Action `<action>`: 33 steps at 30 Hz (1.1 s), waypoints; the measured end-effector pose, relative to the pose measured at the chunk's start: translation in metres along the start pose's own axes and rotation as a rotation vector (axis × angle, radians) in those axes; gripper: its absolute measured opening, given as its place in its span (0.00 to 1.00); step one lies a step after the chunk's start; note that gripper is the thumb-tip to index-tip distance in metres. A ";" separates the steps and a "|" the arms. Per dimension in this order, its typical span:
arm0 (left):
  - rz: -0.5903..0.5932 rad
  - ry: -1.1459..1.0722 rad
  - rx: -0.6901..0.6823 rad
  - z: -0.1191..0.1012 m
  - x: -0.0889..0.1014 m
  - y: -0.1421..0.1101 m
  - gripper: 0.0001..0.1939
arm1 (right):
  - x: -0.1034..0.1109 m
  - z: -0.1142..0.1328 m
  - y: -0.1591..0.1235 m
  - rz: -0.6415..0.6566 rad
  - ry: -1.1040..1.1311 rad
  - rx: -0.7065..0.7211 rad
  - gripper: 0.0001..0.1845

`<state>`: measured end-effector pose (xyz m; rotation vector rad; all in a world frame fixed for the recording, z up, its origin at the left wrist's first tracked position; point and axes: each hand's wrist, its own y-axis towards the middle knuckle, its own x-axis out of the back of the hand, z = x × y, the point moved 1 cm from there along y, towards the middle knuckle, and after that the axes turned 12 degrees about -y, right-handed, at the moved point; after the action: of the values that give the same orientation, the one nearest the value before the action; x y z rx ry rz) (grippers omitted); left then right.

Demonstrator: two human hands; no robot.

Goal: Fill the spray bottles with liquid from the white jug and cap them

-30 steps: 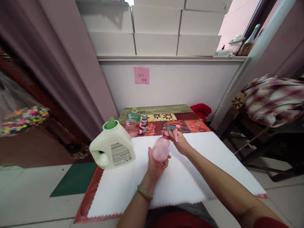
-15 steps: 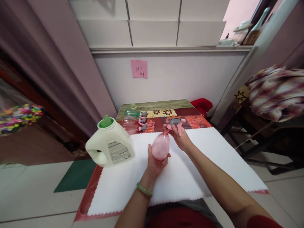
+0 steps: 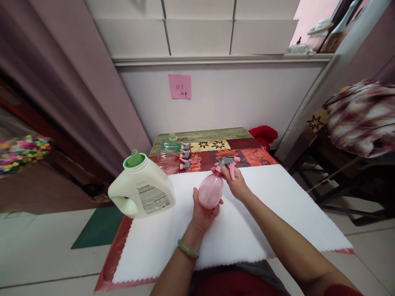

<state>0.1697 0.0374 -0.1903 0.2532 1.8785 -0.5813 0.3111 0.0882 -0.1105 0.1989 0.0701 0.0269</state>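
My left hand (image 3: 206,213) is closed around the lower part of a see-through pink spray bottle (image 3: 211,191), which is held tilted over the white mat. At the bottle's neck, the fingers of my right hand (image 3: 234,181) grip a grey and pink trigger spray head (image 3: 227,161). The head sits at the mouth of the bottle; whether its threads have caught I cannot tell. To the left stands a large pale-green jug (image 3: 154,193) with a handle, a printed label and a green spout (image 3: 135,159) in its open top.
Several spray bottles, pink ones (image 3: 168,160) and a green one (image 3: 169,145), lie at the table's back left beside a light-green cap (image 3: 173,136). The scalloped white mat (image 3: 265,222) covers most of the table. A wall stands directly behind.
My right hand has brought the spray head down closer against the bottle's neck. My left hand keeps its hold, and the bottle has shifted slightly right.
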 end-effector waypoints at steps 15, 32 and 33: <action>0.004 0.033 -0.024 0.001 -0.003 -0.001 0.47 | 0.011 0.001 -0.006 0.060 -0.046 0.035 0.26; -0.054 0.046 -0.054 0.004 -0.007 -0.003 0.46 | 0.009 0.001 -0.010 0.039 -0.199 0.087 0.23; -0.061 0.042 -0.058 0.004 -0.007 -0.003 0.45 | 0.008 -0.001 -0.010 0.018 -0.186 0.076 0.23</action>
<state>0.1747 0.0335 -0.1845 0.1716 1.9462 -0.5660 0.3192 0.0793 -0.1141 0.2769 -0.1165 0.0231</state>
